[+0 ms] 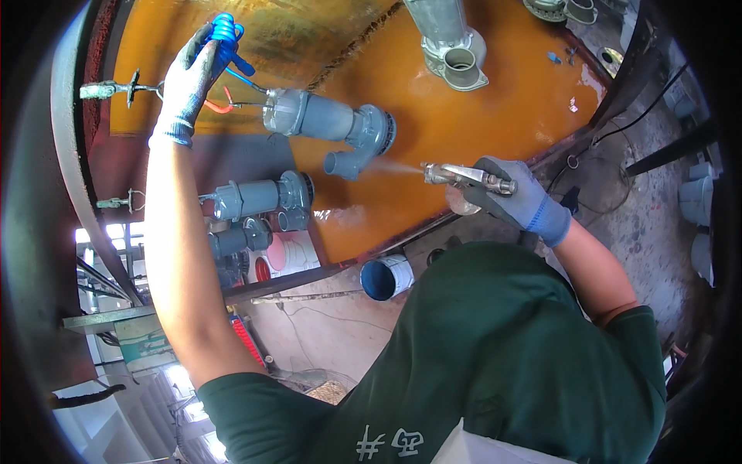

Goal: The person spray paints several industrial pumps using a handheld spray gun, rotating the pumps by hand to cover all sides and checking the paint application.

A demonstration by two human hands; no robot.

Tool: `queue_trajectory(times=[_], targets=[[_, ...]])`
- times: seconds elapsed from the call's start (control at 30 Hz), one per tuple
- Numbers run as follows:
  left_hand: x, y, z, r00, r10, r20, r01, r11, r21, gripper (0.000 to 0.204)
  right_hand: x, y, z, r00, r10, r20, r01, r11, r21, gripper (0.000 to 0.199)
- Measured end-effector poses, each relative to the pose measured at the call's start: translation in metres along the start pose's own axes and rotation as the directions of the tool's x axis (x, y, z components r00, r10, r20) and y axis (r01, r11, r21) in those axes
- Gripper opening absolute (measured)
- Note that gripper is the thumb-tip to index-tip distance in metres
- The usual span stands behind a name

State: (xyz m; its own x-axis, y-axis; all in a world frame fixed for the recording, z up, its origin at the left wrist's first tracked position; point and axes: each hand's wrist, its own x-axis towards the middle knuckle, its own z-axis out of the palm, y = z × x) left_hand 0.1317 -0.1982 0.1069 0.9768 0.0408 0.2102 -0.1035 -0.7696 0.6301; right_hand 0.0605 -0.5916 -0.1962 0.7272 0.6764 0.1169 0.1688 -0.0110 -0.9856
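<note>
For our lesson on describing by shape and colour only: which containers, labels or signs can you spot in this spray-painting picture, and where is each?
Round can: on the floor below the orange panel's lower edge, white wall, blue inside.
White bucket: left of the can, behind the grey parts, white with a red patch.
Printed mark: on the person's dark green shirt, pale symbols.
No signs or screens.

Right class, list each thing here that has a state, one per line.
spray gun: held in right hand, spraying mist
blue coiled hose: gripped by left hand
upper grey pump casting: hung on a hook, being sprayed
lower grey pump casting: hanging
blue paint bucket: open, tipped
</note>
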Motion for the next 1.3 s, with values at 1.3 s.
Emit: queue_trajectory(times=[1.3], targets=[[-0.113,-0.011,-0.029,0.979,-0.028,-0.203,0.09,0.948,0.306,0.048,0.043,0.125,0.01,0.99,0.135,-0.051,-0.109,0.931,0.349,0.031]])
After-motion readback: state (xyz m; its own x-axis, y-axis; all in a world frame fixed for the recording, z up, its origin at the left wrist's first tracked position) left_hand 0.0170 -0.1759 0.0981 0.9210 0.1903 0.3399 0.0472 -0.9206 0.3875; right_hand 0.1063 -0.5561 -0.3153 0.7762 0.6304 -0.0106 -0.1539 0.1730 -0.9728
